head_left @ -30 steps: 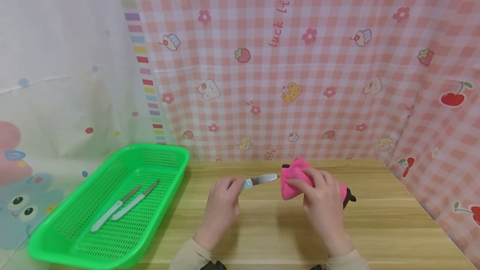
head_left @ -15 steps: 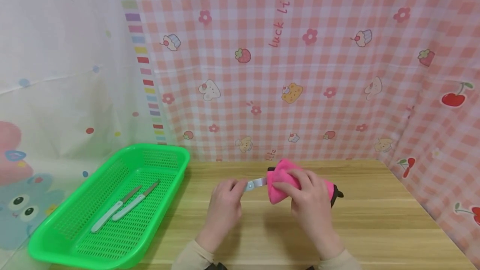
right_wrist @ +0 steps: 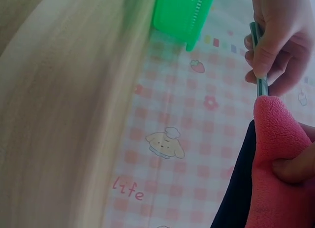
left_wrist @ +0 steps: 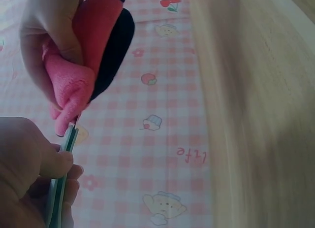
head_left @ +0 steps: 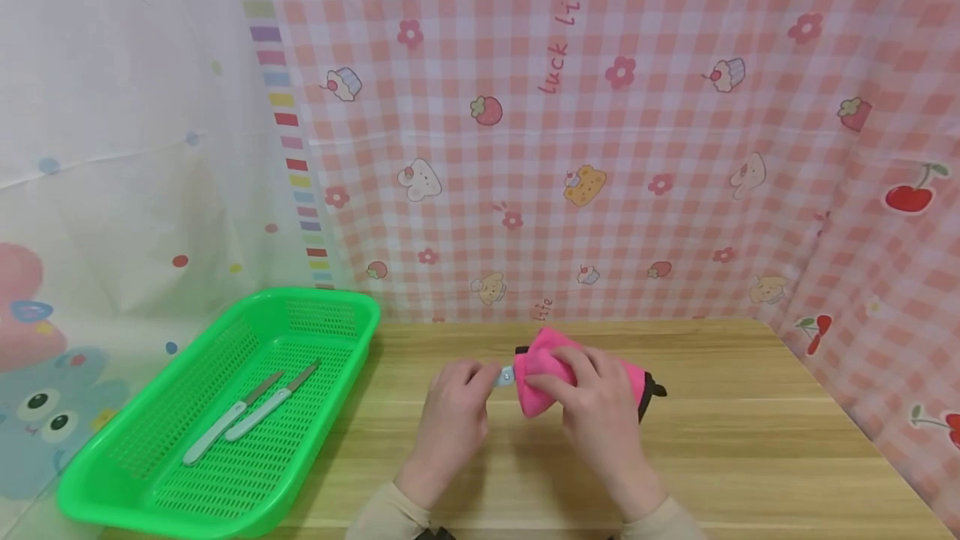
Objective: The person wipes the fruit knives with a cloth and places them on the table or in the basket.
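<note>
My left hand (head_left: 455, 411) grips the pale blue handle of a small knife (head_left: 506, 376). The knife's blade is hidden inside the folds of a pink fleecy cloth (head_left: 546, 365) with a black side. My right hand (head_left: 600, 407) holds this cloth bunched round the blade, thumb and fingers pressing from either side. In the left wrist view, a thin bit of blade shows between the handle (left_wrist: 64, 164) and the cloth (left_wrist: 74, 80). From the right wrist, the cloth (right_wrist: 280, 134) reaches right up to the handle's end, close to the left fingertips.
A green plastic basket (head_left: 352, 373) stands at the left of the wooden table (head_left: 750, 457). Two knives lie side by side in it, a knife (head_left: 232, 417) and another knife (head_left: 272, 400). A pink checked curtain (head_left: 525, 148) hangs behind the table.
My right hand has moved left with the cloth, over the knife's blade. The blade, bare a second ago, is now covered up to the handle. My left hand has barely shifted.
</note>
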Action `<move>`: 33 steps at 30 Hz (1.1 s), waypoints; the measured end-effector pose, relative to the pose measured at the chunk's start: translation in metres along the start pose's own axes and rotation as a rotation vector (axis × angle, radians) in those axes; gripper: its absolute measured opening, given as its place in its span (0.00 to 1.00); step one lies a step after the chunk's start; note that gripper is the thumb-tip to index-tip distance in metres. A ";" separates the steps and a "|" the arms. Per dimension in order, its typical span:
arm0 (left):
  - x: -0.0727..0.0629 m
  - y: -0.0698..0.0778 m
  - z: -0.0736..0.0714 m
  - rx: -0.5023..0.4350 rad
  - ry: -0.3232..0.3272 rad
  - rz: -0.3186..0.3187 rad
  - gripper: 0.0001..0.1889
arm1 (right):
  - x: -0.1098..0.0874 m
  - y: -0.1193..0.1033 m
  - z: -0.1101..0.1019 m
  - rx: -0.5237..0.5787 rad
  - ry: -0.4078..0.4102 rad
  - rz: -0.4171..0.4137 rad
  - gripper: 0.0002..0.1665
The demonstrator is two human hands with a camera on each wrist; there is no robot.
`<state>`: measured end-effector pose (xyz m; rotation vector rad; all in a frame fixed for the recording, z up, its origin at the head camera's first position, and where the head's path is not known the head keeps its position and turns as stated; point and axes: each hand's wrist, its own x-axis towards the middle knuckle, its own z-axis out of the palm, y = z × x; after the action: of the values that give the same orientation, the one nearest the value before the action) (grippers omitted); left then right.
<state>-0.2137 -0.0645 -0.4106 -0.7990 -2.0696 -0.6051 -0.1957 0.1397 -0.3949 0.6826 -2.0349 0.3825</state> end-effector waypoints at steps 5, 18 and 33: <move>0.000 0.000 0.000 -0.005 -0.019 0.003 0.23 | -0.001 -0.001 0.003 0.006 -0.010 0.017 0.30; -0.001 0.000 0.001 -0.017 -0.030 0.020 0.24 | -0.006 0.006 0.001 -0.012 -0.011 0.049 0.33; -0.002 -0.001 0.001 -0.036 0.024 0.034 0.21 | -0.014 0.025 -0.014 -0.037 0.037 0.088 0.33</move>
<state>-0.2142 -0.0655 -0.4132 -0.8417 -2.0247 -0.6316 -0.1957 0.1711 -0.3994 0.5608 -2.0362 0.4048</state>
